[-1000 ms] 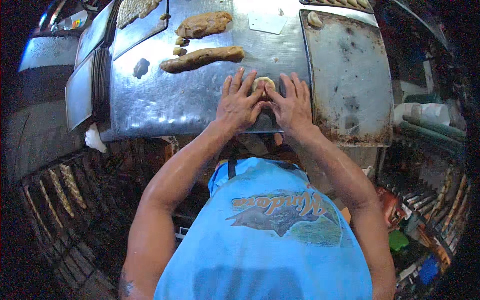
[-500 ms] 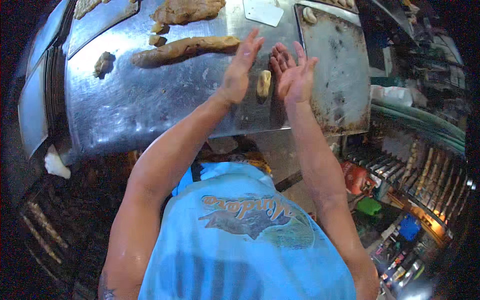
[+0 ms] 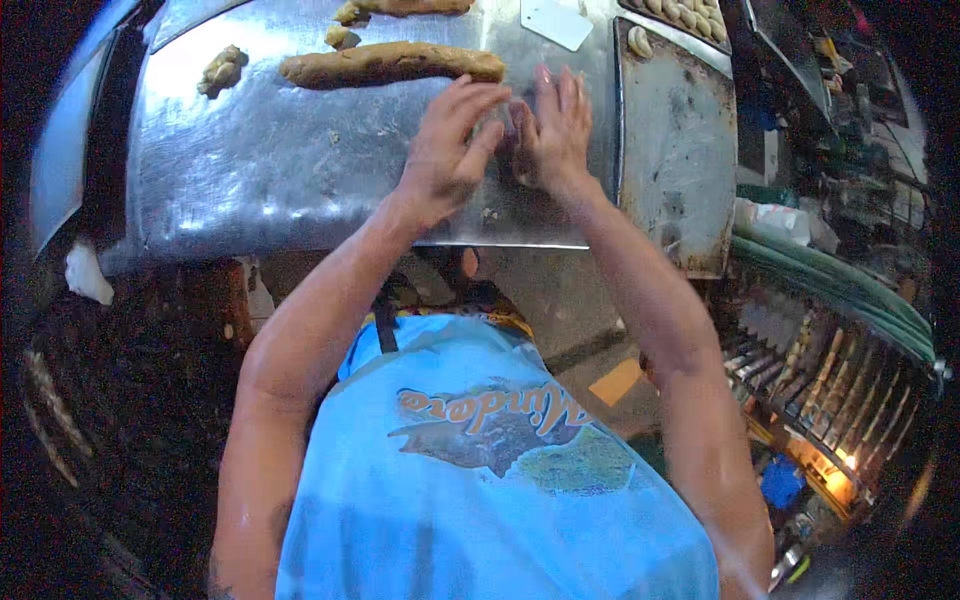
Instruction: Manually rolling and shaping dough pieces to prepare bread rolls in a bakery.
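My left hand (image 3: pixel 450 140) and my right hand (image 3: pixel 555 130) are held close together, palms facing, just above the shiny metal table (image 3: pixel 280 170). A small dough piece is pressed between the palms and is almost fully hidden by the fingers. A long brown dough log (image 3: pixel 390 63) lies on the table just beyond my left hand. At the far left of the table lies a small dough lump (image 3: pixel 222 70). More dough (image 3: pixel 400 8) sits at the table's far edge.
A dark, worn baking tray (image 3: pixel 675 130) lies right of my hands, with shaped dough pieces (image 3: pixel 637 40) at its far end. A white scraper (image 3: pixel 557 22) rests beyond the hands. A white cloth (image 3: pixel 85 275) hangs at the left. Wire racks (image 3: pixel 800 370) stand lower right.
My hands were flat on the table over the dough piece, then lifted it between the palms. Now the palms have closed together around it, hiding it.
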A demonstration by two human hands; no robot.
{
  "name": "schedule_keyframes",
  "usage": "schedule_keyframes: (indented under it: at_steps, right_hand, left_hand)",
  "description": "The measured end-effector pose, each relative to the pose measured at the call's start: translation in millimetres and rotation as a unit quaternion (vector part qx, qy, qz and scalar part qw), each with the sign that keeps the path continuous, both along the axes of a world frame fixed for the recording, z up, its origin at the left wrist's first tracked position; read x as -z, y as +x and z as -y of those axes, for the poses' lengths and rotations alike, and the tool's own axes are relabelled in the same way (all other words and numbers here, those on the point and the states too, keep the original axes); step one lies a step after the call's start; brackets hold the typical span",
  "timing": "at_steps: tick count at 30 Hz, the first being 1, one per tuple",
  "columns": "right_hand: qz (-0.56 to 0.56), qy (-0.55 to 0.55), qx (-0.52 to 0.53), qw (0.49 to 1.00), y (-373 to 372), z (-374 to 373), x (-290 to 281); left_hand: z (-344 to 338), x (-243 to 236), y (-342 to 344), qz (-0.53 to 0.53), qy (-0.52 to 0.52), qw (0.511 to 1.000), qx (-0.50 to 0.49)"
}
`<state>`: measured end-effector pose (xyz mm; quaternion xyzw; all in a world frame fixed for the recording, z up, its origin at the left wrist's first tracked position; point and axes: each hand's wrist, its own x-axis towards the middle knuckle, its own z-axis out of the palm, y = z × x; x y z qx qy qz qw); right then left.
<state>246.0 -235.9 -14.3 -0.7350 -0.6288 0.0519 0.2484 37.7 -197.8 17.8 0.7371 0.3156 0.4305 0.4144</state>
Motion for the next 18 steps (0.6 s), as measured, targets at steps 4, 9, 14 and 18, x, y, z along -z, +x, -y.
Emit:
schedule_keyframes:
  at_steps: [4,9,14,18]
  right_hand:
    - [0.16,-0.02,-0.012,0.987,-9.7,54.8,-20.7]
    - [-0.015,0.0,0.013,1.0,-11.7,68.1,-36.8]
    - [-0.002,-0.009,0.023,1.0,-42.6,106.3,-51.9]
    - [0.067,-0.025,0.027,0.997,-71.8,128.5,-46.2]
  left_hand:
    - [23.3,28.8,-6.3,-0.188,0.099,0.977,-0.028]
    - [25.8,23.3,23.9,-0.314,0.175,0.933,-0.02]
    - [17.4,28.1,3.4,-0.273,0.142,0.95,0.042]
    - [17.8,30.7,-4.5,-0.246,0.167,0.953,0.061]
